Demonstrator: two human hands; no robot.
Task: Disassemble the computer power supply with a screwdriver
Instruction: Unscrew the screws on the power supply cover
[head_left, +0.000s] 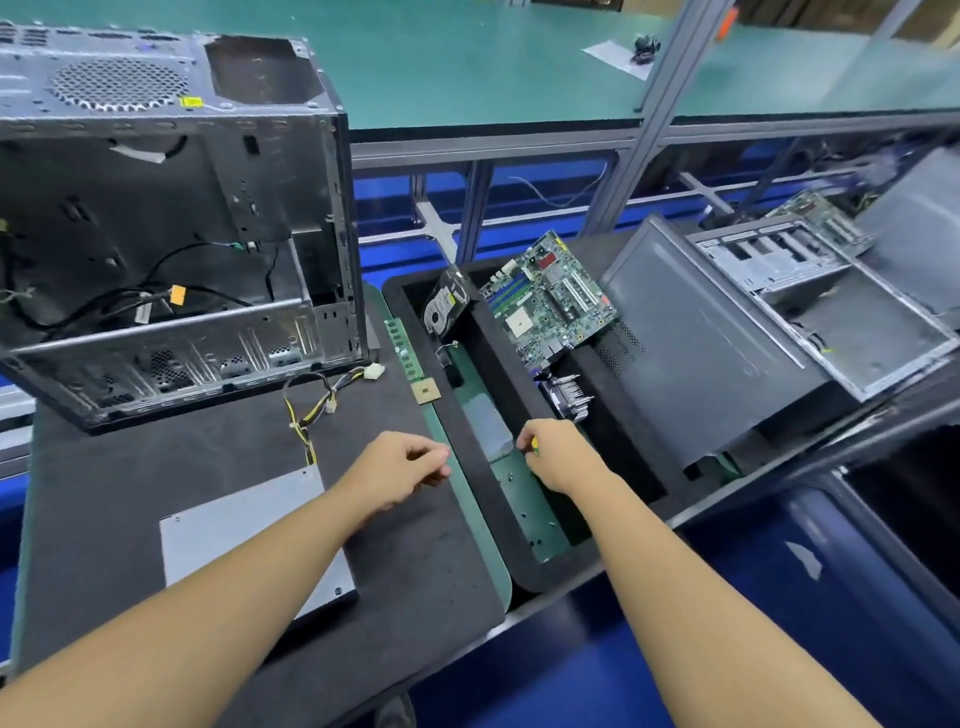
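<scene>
The power supply (244, 530), a flat grey metal box, lies on the black mat (130, 467) at the near left. Its yellow and black cable bundle (311, 410) runs away from me and ends in white plugs. My left hand (400, 467) hovers over the mat's right edge, right of the box, with fingers curled towards the thumb and nothing visible in them. My right hand (556, 452) reaches over the black foam tray (519, 566) and grips a screwdriver (534, 446). Only a small yellow-green bit of it shows between the fingers.
An open, gutted computer case (171, 223) stands at the far left of the mat. A RAM stick (405, 348) and a CPU (426, 391) lie at the mat's edge. The tray holds a hard drive (444, 306), motherboard (550, 296) and heatsink (566, 397). A grey side panel (691, 338) and another chassis (810, 296) lie right.
</scene>
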